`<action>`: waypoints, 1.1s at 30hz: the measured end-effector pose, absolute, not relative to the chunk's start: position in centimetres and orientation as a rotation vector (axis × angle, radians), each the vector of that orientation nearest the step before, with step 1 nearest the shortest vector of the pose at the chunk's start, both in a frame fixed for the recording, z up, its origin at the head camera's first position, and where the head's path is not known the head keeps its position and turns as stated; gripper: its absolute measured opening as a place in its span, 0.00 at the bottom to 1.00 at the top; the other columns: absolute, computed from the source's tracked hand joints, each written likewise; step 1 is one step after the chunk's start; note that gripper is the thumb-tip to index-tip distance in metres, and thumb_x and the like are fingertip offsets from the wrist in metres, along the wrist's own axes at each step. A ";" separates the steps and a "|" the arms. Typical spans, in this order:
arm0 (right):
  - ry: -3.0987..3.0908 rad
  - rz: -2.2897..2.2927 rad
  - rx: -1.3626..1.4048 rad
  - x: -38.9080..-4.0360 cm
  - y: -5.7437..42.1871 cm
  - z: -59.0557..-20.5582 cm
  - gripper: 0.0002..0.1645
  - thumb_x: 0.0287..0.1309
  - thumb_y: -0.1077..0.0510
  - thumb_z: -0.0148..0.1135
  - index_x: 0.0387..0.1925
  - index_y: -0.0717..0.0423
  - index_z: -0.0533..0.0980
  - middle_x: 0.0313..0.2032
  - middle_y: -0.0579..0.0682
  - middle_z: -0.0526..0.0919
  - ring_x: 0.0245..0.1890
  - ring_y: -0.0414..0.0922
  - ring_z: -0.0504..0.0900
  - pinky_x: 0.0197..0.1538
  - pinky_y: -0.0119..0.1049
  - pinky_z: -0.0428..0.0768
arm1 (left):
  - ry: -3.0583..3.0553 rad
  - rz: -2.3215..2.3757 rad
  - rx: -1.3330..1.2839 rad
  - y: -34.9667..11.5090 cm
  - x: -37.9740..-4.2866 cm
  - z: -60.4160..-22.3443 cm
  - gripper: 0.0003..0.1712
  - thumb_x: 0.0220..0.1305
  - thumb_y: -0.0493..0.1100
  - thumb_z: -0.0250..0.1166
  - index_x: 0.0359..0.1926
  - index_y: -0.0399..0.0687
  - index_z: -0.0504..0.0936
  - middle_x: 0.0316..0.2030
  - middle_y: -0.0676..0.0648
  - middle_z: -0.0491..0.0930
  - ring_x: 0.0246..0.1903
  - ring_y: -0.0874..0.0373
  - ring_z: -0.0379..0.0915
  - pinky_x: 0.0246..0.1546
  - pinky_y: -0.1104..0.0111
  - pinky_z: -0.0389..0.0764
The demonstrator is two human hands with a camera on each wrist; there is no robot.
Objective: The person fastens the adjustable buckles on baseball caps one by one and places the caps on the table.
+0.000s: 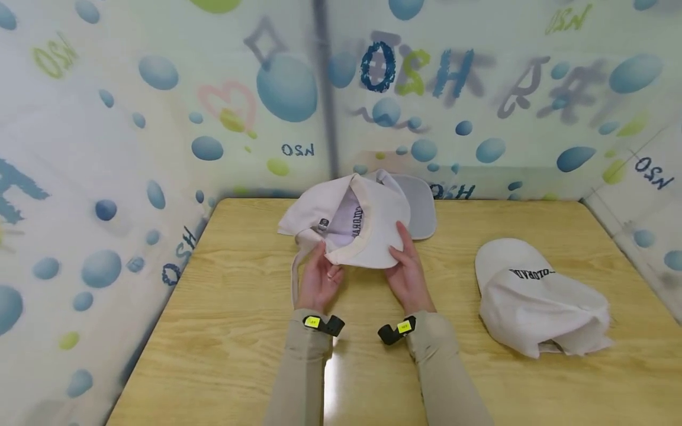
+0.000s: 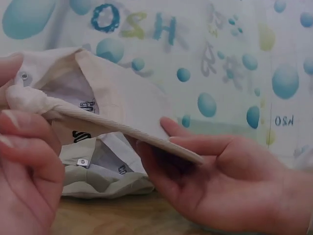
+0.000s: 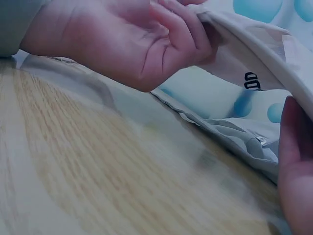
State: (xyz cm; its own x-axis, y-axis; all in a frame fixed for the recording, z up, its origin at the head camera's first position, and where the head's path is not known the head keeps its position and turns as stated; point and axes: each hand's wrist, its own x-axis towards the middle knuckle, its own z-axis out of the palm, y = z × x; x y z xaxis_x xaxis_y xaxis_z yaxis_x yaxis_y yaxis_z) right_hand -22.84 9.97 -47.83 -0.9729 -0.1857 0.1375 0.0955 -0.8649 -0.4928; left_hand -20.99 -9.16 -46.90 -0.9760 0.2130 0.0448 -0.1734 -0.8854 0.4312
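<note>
Both hands hold a white cap (image 1: 386, 234) raised above the table, its opening turned toward me and dark "COLORADO" lettering showing through inside. The left hand (image 1: 318, 281) pinches the cap where the brim's corner meets the crown, also seen in the left wrist view. Gripping the brim's other side is the right hand (image 1: 409, 275), with the brim between thumb and fingers. A strap (image 1: 295, 278) hangs down beside the left hand. Behind the held cap, partly covered by it, a second cap (image 1: 421, 207) lies on the table; its inside (image 2: 105, 169) shows in the left wrist view.
A third white cap (image 1: 538, 296) with "COLORADO" on its front lies at the right of the wooden table (image 1: 213, 331), brim toward the back. Patterned walls (image 1: 234, 65) with blue drops and letters stand close behind the table and on both sides.
</note>
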 end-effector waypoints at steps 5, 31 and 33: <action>0.764 -2.898 -0.255 -22.7 10.0 -47.7 0.34 0.61 0.74 0.36 0.65 0.44 0.57 0.65 0.48 0.55 0.63 0.46 0.57 0.61 0.36 0.59 | 0.971 2.858 0.118 -8.6 -20.9 -46.7 0.05 0.64 0.38 0.53 0.37 0.48 0.63 0.19 0.53 0.68 0.11 0.67 0.54 0.10 0.78 0.58; 1.166 -2.925 -0.129 -22.8 12.9 -47.5 0.22 0.66 0.53 0.42 0.55 0.62 0.65 0.58 0.54 0.65 0.62 0.49 0.57 0.62 0.43 0.56 | 1.218 2.951 0.402 -7.8 -20.6 -46.2 0.25 0.57 0.22 0.46 0.48 0.52 0.72 0.42 0.51 0.73 0.38 0.60 0.70 0.40 0.71 0.72; 1.167 -2.935 -0.120 -22.8 12.9 -47.6 0.21 0.67 0.53 0.42 0.55 0.63 0.66 0.57 0.54 0.67 0.63 0.50 0.56 0.62 0.44 0.56 | 1.237 2.971 0.429 -7.7 -20.7 -46.2 0.27 0.57 0.20 0.45 0.48 0.52 0.72 0.44 0.50 0.73 0.42 0.59 0.69 0.45 0.68 0.70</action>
